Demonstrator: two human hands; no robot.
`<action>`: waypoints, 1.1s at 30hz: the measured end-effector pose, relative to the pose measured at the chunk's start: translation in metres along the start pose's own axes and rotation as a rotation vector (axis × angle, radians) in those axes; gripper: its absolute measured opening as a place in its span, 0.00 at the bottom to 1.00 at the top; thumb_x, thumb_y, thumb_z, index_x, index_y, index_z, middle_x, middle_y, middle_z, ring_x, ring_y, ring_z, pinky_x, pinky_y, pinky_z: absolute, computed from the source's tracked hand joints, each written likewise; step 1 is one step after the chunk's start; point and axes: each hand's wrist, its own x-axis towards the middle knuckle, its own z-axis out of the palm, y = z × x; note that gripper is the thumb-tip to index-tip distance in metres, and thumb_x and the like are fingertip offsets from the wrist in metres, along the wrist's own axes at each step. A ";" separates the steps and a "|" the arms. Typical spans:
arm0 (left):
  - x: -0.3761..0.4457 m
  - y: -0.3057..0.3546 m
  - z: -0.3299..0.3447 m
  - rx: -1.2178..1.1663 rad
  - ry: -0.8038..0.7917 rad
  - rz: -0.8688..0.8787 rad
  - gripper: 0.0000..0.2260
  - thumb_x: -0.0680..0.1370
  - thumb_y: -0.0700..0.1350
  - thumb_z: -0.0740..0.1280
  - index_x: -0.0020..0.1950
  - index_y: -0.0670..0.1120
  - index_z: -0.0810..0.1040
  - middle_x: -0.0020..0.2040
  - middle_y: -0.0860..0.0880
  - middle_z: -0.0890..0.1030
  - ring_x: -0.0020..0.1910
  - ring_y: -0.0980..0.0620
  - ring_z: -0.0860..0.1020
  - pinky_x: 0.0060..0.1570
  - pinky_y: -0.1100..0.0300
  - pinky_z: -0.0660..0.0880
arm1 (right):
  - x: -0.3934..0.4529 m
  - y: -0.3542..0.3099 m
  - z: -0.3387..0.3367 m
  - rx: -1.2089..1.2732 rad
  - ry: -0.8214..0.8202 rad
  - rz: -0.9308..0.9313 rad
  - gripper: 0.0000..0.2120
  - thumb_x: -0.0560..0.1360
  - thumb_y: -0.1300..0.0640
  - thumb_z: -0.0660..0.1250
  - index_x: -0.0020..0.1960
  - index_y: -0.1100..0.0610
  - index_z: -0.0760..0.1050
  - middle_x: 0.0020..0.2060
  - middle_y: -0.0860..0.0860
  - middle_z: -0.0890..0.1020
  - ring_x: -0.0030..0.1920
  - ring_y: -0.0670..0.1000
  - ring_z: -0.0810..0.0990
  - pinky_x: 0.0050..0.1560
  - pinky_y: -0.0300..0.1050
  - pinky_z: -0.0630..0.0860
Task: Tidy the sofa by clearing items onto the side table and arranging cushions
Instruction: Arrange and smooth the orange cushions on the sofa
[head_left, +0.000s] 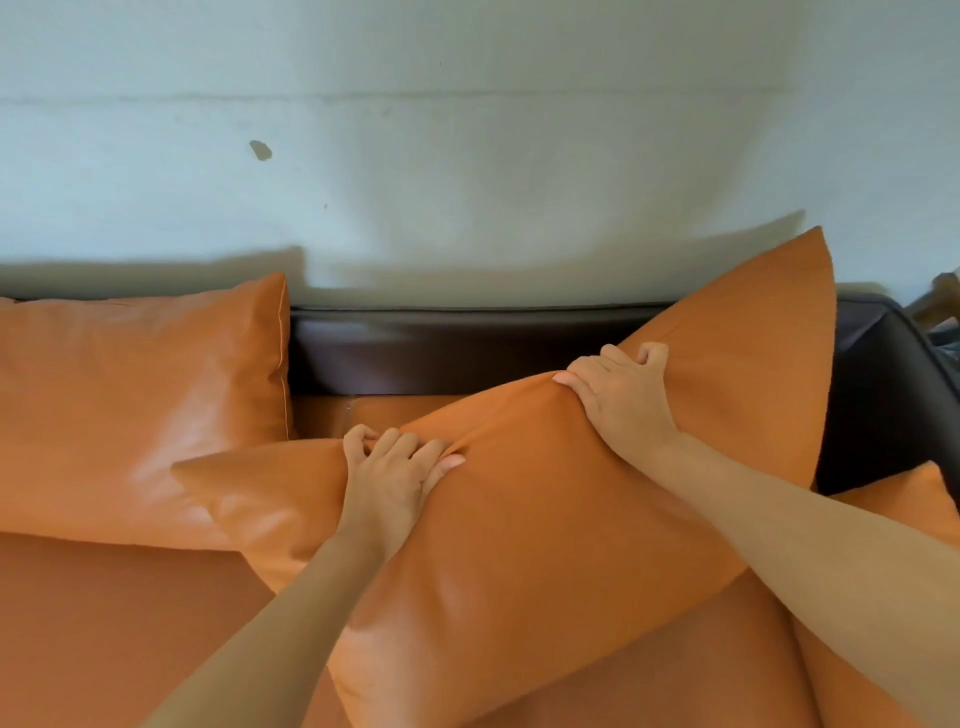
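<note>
Large square cushion (519, 519), orange, smooth leather-like cover with a soft sheen — set on a diagonal over the orange leather-like seat (104, 623) of the sofa, one pointed corner raised high at the right, another pointing left. Its upper edge sags and creases where it is gripped.

Left hand (395, 473): on the cushion's upper edge, left of its middle. Fingers curled over the edge, bunching the cover into small folds; the thumb lies on the near face.

Right hand (621, 395): further right along the same edge, below the raised corner. Fingers hooked over the edge, thumb on the near face, cover pinched between them. Both bare forearms reach across the cushion's near face.

Second orange cushion (140, 410), same glossy material with a stitched seam down its right side — upright, left of the held cushion, leaning on the sofa back. The held cushion's left corner overlaps its lower right part.

Dark brown sofa back (467, 348), smooth and shiny, rounded top rail — directly behind the held cushion, turning into a dark armrest at the far right.

Third orange cushion (904, 499), only a corner showing — right of the held cushion, beyond the right forearm.

Pale wall (467, 156), matte, with a small dark mark — above the sofa back.
</note>
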 end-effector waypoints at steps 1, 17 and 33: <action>0.007 -0.003 -0.004 -0.014 0.003 0.012 0.28 0.83 0.60 0.47 0.48 0.49 0.83 0.37 0.52 0.79 0.40 0.48 0.78 0.54 0.46 0.63 | 0.002 -0.001 -0.005 0.006 0.029 0.018 0.18 0.81 0.51 0.53 0.39 0.53 0.77 0.32 0.45 0.78 0.35 0.50 0.73 0.45 0.50 0.57; 0.070 -0.023 0.017 0.036 -0.533 -0.314 0.33 0.76 0.72 0.40 0.74 0.61 0.28 0.75 0.53 0.25 0.75 0.49 0.28 0.65 0.28 0.33 | -0.004 -0.012 0.009 -0.007 -0.515 0.128 0.31 0.77 0.31 0.46 0.77 0.39 0.48 0.78 0.44 0.40 0.77 0.58 0.38 0.67 0.74 0.43; 0.108 -0.059 0.068 0.091 -0.579 -0.254 0.38 0.66 0.80 0.37 0.71 0.68 0.27 0.74 0.55 0.25 0.73 0.48 0.26 0.62 0.22 0.35 | 0.031 0.001 0.060 -0.207 -0.611 0.096 0.40 0.65 0.19 0.37 0.73 0.31 0.35 0.77 0.40 0.40 0.74 0.67 0.35 0.59 0.82 0.38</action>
